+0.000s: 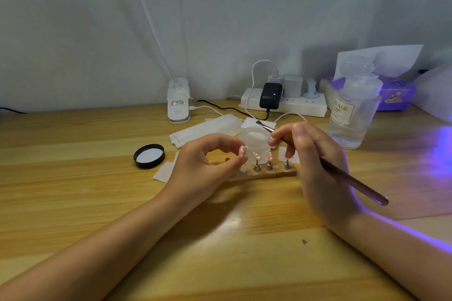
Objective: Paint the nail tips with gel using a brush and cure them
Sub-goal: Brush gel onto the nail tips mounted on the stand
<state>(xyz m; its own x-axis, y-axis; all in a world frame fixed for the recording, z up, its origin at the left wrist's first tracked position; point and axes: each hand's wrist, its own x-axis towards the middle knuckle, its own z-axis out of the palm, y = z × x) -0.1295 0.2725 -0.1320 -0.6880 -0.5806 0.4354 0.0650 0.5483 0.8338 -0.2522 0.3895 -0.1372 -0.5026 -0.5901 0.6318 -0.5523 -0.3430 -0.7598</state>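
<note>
Wooden desk [73, 203], pale planks, glossy, against a grey draped cloth backdrop; purple glow spilling in from the right edge, probably the curing lamp, itself out of view. Head view only. Left hand [208, 166] curled, thumb and forefinger pinching one pink nail tip [242, 151] lifted off the stand, likely held up to steady it for painting. Right hand [315, 166] gripping a gel brush [352, 181] pencil-style, slim translucent purplish handle pointing back toward the wrist, flat metal ferrule end poised at the rim of the open gel jar [255, 140], apparently loading gel. Jar frosted plastic, round, standing just behind the nail stand [269, 175]; black screw lid [149, 156] lying upside down to the left, white liner showing. Stand a narrow wooden strip with small metal cone pegs, pink tips with white dots on some, one peg spot bare. White lint wipes [208, 127] spread behind and under. Clear cleanser bottle [352, 110] at right, power strip [283, 102] with chargers at the back, white clip lamp base [178, 102] rear left. Painting seems mid-way; curing not yet done for the held tip.
</note>
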